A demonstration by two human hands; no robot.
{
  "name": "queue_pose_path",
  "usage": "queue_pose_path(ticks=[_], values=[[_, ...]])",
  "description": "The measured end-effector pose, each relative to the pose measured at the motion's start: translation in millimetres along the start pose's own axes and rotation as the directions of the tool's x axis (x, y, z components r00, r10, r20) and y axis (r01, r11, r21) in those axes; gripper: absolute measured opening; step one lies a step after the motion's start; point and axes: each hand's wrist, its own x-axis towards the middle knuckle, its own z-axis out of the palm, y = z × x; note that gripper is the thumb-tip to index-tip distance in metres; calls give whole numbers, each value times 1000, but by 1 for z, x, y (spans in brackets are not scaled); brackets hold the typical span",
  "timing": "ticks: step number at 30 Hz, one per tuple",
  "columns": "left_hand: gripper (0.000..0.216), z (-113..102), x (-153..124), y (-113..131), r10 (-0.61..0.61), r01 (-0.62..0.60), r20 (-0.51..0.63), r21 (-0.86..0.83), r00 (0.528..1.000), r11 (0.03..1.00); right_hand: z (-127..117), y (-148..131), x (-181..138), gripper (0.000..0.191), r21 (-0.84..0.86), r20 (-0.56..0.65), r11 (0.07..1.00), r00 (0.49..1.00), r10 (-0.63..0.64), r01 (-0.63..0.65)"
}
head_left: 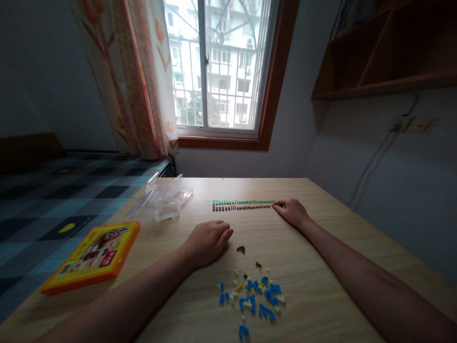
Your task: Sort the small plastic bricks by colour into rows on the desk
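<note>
Two neat lines of tiny bricks lie mid-table: a green row (243, 202) above a dark brown row (241, 207). My right hand (292, 211) rests at the right end of these rows, fingers pinched together against the last pieces. My left hand (209, 240) lies on the wooden table (321, 286) in a loose fist, nothing visible in it. In front of me is a loose heap of blue, yellow and white bricks (255, 295), with a few brown bricks (241, 248) just right of my left hand.
An orange and yellow box (93, 255) lies at the table's left edge. Behind it sits a clear plastic tray (160, 202). A bed with a checked cover (53, 200) stands left of the table; a window and curtain are behind, shelves upper right.
</note>
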Motion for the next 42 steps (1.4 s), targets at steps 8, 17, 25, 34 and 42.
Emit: queue_pose_path(ticks=[8,17,25,34,42], values=[[44,-2,1,2,-32,31,-12,-34,999,999,1,-3,2,26,43,10,995,996,93,-93],[44,-1,2,1,-37,37,-18,-41,999,998,3,-3,2,26,46,-3,995,996,90,-90],[44,0,1,1,-31,29,-24,-57,999,998,1,-5,1,25,45,4,994,995,100,-100],[44,-2,1,1,-24,23,-14,-34,1000,999,2,-3,0,26,65,-14,995,996,83,-82],[41,0,1,0,-10,10,-7,17,1000,1000,4,-16,-11,33,315,-66,949,997,30,-8]])
